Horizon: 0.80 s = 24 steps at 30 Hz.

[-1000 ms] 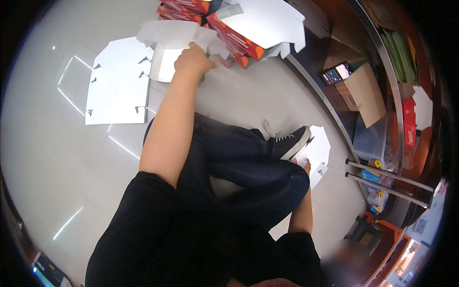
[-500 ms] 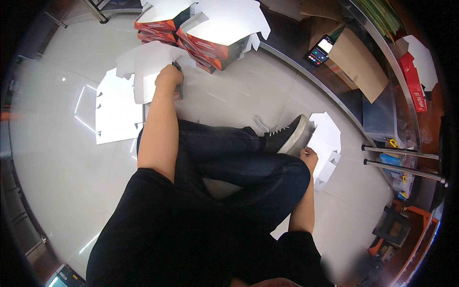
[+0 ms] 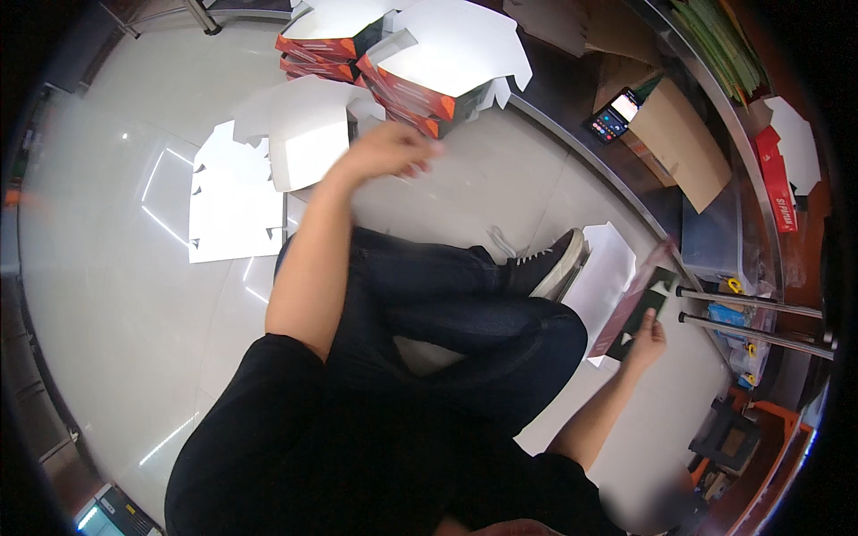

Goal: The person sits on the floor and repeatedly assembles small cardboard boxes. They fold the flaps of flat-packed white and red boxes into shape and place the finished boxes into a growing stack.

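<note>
Hands: left hand (image 3: 386,150) blurred, seemingly empty; right hand (image 3: 645,339) gripping flat dark-green-and-maroon carton (image 3: 636,308).

Two flat white box blanks (image 3: 234,201) on floor; one phone (image 3: 613,116); one black shoe (image 3: 547,263).

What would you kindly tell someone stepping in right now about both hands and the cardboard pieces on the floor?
Left hand: lifted, blurred, empty as far as shows, just in front of the white flat carton blank.
Right hand: gripping a dark flat carton beside the knee, next to a white blank.
Done: a stack of folded orange-sided boxes ahead.
Left: more white blanks lie unfolded on the floor.
</note>
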Tool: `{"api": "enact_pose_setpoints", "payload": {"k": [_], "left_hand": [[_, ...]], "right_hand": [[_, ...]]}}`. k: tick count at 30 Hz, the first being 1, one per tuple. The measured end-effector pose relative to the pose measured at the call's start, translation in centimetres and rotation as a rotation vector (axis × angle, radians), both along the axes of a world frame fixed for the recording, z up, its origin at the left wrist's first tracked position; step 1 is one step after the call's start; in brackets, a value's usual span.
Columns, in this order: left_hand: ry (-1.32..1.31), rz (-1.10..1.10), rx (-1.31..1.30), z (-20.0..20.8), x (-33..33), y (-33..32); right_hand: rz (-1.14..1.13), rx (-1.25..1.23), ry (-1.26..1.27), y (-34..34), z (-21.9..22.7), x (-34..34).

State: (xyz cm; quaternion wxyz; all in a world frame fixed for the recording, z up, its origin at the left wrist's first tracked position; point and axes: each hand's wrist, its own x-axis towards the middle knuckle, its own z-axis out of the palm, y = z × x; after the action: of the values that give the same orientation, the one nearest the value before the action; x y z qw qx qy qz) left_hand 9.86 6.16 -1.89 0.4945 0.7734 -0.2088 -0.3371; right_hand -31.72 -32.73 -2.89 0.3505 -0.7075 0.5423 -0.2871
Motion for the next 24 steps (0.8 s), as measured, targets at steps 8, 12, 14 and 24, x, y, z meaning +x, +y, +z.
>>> {"api": "enact_pose_setpoints", "payload": {"k": [8, 12, 14, 24], "left_hand": [[0.451, -0.26, -0.567, 2.1, -11.0, -7.7], [-0.045, -0.187, -0.234, 1.8, -7.7, -5.8], [-0.016, -0.198, -0.1, 2.8, -6.6, -5.0], [-0.342, -0.338, 0.036, 2.0, -8.0, -6.3]], "right_hand": [[0.763, 0.463, -0.374, 14.1, 9.0, 14.3], [0.945, 0.55, -0.416, 18.3, 6.9, 22.0], [1.155, 0.415, -0.015, 16.1, 7.0, 23.6], [0.53, 0.379, -0.411, 14.7, 3.7, 24.0]]}}
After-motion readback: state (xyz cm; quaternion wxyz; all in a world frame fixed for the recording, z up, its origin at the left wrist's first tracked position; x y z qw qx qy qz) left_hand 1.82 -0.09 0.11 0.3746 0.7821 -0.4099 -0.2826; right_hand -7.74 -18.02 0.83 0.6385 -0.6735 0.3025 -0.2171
